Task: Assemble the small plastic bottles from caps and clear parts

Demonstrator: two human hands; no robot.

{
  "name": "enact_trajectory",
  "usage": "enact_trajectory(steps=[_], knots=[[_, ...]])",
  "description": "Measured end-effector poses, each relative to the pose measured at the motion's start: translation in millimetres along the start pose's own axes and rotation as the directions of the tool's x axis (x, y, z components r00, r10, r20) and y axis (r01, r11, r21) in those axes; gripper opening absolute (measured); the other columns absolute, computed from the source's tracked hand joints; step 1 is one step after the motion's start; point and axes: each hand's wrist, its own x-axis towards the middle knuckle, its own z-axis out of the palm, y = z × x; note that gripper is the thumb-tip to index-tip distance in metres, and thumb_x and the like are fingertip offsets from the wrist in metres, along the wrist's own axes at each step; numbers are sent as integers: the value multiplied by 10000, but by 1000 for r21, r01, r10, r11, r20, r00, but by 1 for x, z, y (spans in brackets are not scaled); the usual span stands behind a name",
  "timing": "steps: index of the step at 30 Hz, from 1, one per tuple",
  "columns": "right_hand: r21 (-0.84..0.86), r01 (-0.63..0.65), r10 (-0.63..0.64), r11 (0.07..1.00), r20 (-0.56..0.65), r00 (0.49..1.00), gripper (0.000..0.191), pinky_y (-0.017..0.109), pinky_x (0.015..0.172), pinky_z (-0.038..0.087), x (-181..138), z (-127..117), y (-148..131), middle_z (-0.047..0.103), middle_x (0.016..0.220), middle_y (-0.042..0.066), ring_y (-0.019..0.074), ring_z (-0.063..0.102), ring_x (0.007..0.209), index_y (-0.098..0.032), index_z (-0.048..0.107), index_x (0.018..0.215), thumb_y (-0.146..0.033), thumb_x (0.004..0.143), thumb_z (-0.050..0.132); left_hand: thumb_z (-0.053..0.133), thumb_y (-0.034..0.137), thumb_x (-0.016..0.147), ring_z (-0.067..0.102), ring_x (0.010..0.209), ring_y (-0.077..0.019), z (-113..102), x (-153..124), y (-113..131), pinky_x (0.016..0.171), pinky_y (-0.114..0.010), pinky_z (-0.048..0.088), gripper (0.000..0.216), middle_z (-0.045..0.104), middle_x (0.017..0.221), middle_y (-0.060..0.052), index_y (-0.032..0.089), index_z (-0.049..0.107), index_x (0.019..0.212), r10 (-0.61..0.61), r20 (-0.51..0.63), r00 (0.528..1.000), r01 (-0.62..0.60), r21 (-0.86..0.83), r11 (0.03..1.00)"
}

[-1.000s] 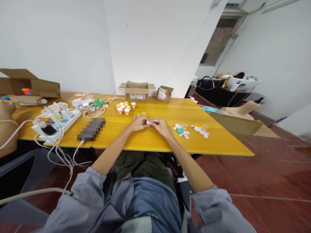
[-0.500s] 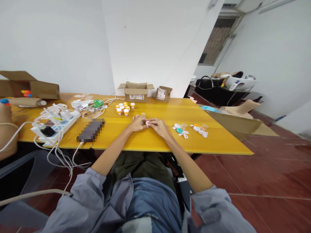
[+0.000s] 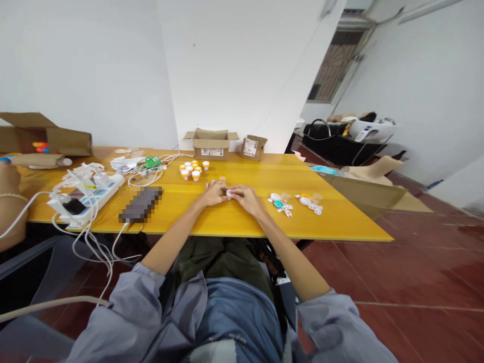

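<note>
My left hand [image 3: 214, 194] and my right hand [image 3: 245, 195] meet over the middle of the yellow table. Between the fingertips of my right hand is a small white round piece [image 3: 229, 192]. My left fingers are curled around a small part, too hidden to name. Just behind my left hand stands a clear cup [image 3: 223, 179]. To the right lie loose parts: a white ring [image 3: 275, 197], a teal ring [image 3: 278, 204] and white cut-out pieces [image 3: 288, 207]. Farther right are another white ring [image 3: 304, 200], an orange ring [image 3: 304, 195] and a clear cup [image 3: 314, 197].
Several small cups with white and orange tops [image 3: 195, 175] stand back left. Behind them are an open carton [image 3: 212, 146] and a smaller box [image 3: 253, 147]. A blurred dark device [image 3: 140, 204], a power strip [image 3: 98, 194] and cables lie left. Another person's arm [image 3: 11, 217] is at far left.
My hands keep nearly the same pose, fingertips together at the white piece. At far left, the other person's hand has shifted slightly. The view has moved a little.
</note>
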Motion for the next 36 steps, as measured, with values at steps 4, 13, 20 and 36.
enact_trajectory(steps=[4, 13, 20, 36], knots=[[5, -6, 6, 1000, -9, 1000, 177, 382, 929, 535, 0, 0, -1, 776, 1035, 34, 229, 714, 977, -268, 794, 840, -179, 844, 641, 693, 422, 809, 476, 1205, -297, 0, 0, 1, 1078, -468, 339, 267, 661, 1178, -20, 279, 714, 1033, -19, 11, 1000, 19, -6, 1000], [25, -19, 19, 1000, 8, 1000, 181, 366, 895, 544, -1, -3, -5, 772, 1002, 41, 220, 705, 948, -254, 788, 894, -178, 849, 629, 697, 421, 809, 477, 1215, -300, 1, 0, 0, 1075, -470, 341, 264, 659, 1168, -20, 288, 712, 1036, -16, 1, 1000, 16, -2, 1000], [-31, -38, 40, 999, 62, 997, 232, 349, 881, 547, 5, -6, -5, 764, 1028, 53, 218, 696, 953, -237, 770, 1003, -150, 821, 655, 705, 428, 804, 492, 1177, -290, 1, 0, 1, 1064, -446, 348, 294, 666, 1136, -30, 249, 713, 1037, -17, -2, 1000, 17, 8, 1000], [-149, -108, 133, 983, 166, 977, 234, 313, 800, 548, 21, -15, -10, 784, 888, 5, 214, 716, 829, -243, 785, 910, -125, 715, 730, 749, 417, 772, 466, 1183, -302, 4, 0, -3, 1057, -435, 324, 304, 649, 1152, -43, 253, 743, 1028, 9, -45, 999, -12, -67, 998]])
